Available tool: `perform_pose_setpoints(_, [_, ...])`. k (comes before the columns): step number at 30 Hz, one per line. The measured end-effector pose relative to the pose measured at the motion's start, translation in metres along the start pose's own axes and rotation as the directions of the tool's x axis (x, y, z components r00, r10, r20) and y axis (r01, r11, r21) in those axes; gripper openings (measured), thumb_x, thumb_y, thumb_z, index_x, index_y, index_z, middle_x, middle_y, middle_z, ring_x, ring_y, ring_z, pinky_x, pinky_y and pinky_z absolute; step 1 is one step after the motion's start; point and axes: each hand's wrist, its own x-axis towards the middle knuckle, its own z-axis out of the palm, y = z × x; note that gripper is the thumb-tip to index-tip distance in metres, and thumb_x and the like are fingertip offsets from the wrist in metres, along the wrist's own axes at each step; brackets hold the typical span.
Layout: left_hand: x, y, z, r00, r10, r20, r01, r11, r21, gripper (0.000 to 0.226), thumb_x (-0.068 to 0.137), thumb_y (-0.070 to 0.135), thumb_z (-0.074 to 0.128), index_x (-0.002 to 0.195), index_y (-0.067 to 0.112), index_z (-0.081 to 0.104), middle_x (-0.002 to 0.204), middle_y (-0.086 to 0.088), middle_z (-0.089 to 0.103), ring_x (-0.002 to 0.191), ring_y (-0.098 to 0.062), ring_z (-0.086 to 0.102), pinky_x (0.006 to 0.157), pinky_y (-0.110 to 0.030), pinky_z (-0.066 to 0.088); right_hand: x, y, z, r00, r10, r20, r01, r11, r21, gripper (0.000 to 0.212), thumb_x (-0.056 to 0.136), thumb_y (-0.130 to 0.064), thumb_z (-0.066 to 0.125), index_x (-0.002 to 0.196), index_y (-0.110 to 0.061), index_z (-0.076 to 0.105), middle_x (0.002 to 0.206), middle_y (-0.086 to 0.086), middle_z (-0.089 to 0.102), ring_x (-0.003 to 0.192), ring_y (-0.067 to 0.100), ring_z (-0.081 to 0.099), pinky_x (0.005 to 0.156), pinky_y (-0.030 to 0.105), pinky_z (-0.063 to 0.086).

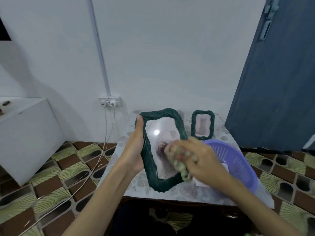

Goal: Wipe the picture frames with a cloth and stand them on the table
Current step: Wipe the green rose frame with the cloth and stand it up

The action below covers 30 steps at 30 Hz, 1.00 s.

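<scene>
Our left hand (136,147) grips the large frame (154,167) tilted above the table (129,184) while our right hand (201,159) clutches the cloth (180,160) against its glass, where hard rubbing could twist it loose.

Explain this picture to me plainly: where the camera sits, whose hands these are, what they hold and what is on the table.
There is one picture, from a camera worn on a person's head, looking down at their own bare hands. The left hand grips the left edge of a large dark green picture frame, held tilted over the table. The right hand presses a bunched cloth on its glass, wiping. A smaller green frame already stands at the table's back. A purple plastic basket sits on the right.
</scene>
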Motion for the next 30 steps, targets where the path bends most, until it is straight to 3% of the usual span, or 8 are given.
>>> perform_pose_setpoints(3, [0.000,0.000,-0.001,0.999,-0.027,0.031,0.028,0.999,-0.027,0.064,0.088,0.067,0.028,0.126,0.025,0.058,0.121,-0.007,0.066,0.108,-0.027,0.064,0.091,-0.044,0.051,0.023,-0.006,-0.031,0.940,0.338,-0.045,-0.234,0.735,0.637,0.029,0.078,-0.016,0.065,0.107,-0.018,0.064,0.081,-0.017,0.072,0.076,-0.002,0.066,0.066,0.015,0.053])
perform_pose_setpoints(5, [0.001,0.003,-0.001,0.998,-0.038,0.039,0.039,0.999,-0.026,0.066,0.087,0.067,0.025,0.124,0.025,0.059,0.118,-0.007,0.067,0.105,-0.026,0.065,0.084,-0.041,0.054,0.034,-0.011,-0.052,0.925,0.374,-0.062,-0.189,0.597,0.779,0.030,0.072,-0.020,0.065,0.102,-0.021,0.065,0.082,-0.012,0.072,0.077,0.001,0.067,0.065,0.016,0.052])
perform_pose_setpoints(7, [0.000,0.005,-0.001,0.997,-0.047,0.066,0.048,0.999,-0.017,0.069,0.087,0.069,0.023,0.123,0.024,0.060,0.117,-0.006,0.068,0.104,-0.024,0.066,0.081,-0.039,0.055,0.041,-0.019,-0.058,0.955,0.279,-0.098,-0.162,0.772,0.615,0.034,0.075,-0.010,0.070,0.103,-0.026,0.063,0.092,-0.006,0.070,0.080,0.002,0.064,0.071,0.015,0.050])
perform_pose_setpoints(9, [-0.001,0.003,0.002,0.995,-0.069,0.074,0.071,0.997,-0.028,0.071,0.086,0.071,0.024,0.120,0.023,0.063,0.116,-0.008,0.068,0.104,-0.025,0.066,0.082,-0.039,0.055,0.045,-0.023,-0.043,0.985,0.153,-0.080,-0.142,0.982,0.125,0.044,0.077,-0.002,0.070,0.110,-0.030,0.061,0.102,0.000,0.060,0.086,0.000,0.055,0.076,0.007,0.041])
perform_pose_setpoints(12, [0.001,0.002,0.005,0.998,-0.056,0.038,0.058,0.997,-0.051,0.073,0.085,0.072,0.027,0.116,0.018,0.065,0.112,-0.009,0.070,0.102,-0.025,0.067,0.084,-0.039,0.053,0.037,-0.026,-0.007,0.995,-0.085,-0.053,0.071,0.969,-0.235,0.050,0.067,0.013,0.058,0.112,-0.010,0.063,0.103,0.016,0.054,0.088,0.019,0.052,0.073,0.015,0.044])
perform_pose_setpoints(16, [0.002,0.002,0.001,1.000,-0.005,0.004,0.006,1.000,-0.027,0.067,0.086,0.070,0.027,0.117,0.023,0.062,0.107,-0.005,0.072,0.096,-0.022,0.069,0.075,-0.035,0.058,0.006,-0.022,0.017,0.975,-0.199,0.098,0.220,0.923,-0.317,0.051,0.052,0.013,0.062,0.100,-0.005,0.065,0.089,0.017,0.058,0.073,0.027,0.059,0.058,0.028,0.053])
perform_pose_setpoints(20, [0.004,-0.001,0.003,1.000,-0.025,-0.017,0.025,1.000,-0.018,0.067,0.086,0.070,0.029,0.122,0.023,0.059,0.108,-0.008,0.071,0.096,-0.023,0.070,0.072,-0.035,0.058,0.032,-0.019,0.014,0.985,-0.100,-0.139,0.060,0.962,-0.267,0.037,0.060,0.010,0.052,0.092,-0.003,0.064,0.080,0.017,0.053,0.061,0.020,0.050,0.048,0.030,0.052])
perform_pose_setpoints(30, [0.004,-0.022,-0.008,0.994,-0.093,-0.061,0.090,0.994,-0.058,0.072,0.086,0.070,0.029,0.120,0.015,0.063,0.114,-0.012,0.068,0.103,-0.027,0.067,0.080,-0.037,0.054,0.018,-0.021,0.029,0.980,-0.197,-0.034,0.172,0.916,-0.362,0.036,0.067,0.001,0.036,0.092,-0.007,0.060,0.083,0.014,0.050,0.066,0.025,0.051,0.051,0.031,0.046])
